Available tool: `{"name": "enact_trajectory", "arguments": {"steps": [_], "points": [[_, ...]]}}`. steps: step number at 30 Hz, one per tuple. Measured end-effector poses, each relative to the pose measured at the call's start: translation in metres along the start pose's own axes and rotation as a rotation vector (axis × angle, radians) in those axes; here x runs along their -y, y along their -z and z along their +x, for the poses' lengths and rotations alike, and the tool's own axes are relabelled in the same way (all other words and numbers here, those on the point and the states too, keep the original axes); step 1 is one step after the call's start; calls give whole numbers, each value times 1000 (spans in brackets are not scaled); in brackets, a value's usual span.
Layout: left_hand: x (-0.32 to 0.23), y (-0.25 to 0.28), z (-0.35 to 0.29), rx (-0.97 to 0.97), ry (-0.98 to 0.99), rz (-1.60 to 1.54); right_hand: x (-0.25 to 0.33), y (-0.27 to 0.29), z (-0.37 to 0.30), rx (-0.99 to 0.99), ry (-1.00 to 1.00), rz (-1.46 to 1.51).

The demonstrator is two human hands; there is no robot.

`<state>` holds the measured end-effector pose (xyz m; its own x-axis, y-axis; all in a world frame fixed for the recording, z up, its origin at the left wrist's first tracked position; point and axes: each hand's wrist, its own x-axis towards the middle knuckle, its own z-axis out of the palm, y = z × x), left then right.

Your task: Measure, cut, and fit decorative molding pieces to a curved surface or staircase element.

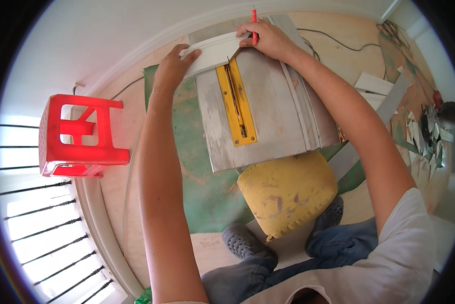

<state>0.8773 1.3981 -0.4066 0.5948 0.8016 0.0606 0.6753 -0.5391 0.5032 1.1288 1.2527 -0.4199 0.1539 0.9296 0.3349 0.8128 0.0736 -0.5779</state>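
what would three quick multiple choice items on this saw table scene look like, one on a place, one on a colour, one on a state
1. Where does the white strip lie?
A. on the far edge of the saw table
B. on the red stool
C. on the yellow cushion

2. What colour is the insert around the blade slot?
A. blue
B. yellow
C. black

3. What does the right hand hold?
A. nothing
B. a hammer
C. a red pencil

Answers:
1 A, both hands press it there, the left hand at its left end.
2 B, it shows yellow against the grey metal.
3 C, the pencil sticks up from the fingers.
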Motion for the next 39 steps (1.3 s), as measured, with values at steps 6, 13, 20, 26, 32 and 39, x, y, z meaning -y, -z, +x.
{"name": "enact_trajectory", "arguments": {"steps": [6,13,20,26,32,39], "points": [[-16,-5,-4,-28,73,19,-4,0,-6,-26,56,-73],[-23,-8,-14,-73,42,70,-5,12,-15,61,37,-37],[-33,-10,-19,-12,88,77,1,19,-20,51,-22,4],[-34,-14,-20,-52,56,106,-6,19,-21,14,25,16],[-29,-15,-20,-52,43,104,3,21,-21,48,-16,1],[-29,-17,-23,-66,35,96,1,21,-25,20,35,7]]}}
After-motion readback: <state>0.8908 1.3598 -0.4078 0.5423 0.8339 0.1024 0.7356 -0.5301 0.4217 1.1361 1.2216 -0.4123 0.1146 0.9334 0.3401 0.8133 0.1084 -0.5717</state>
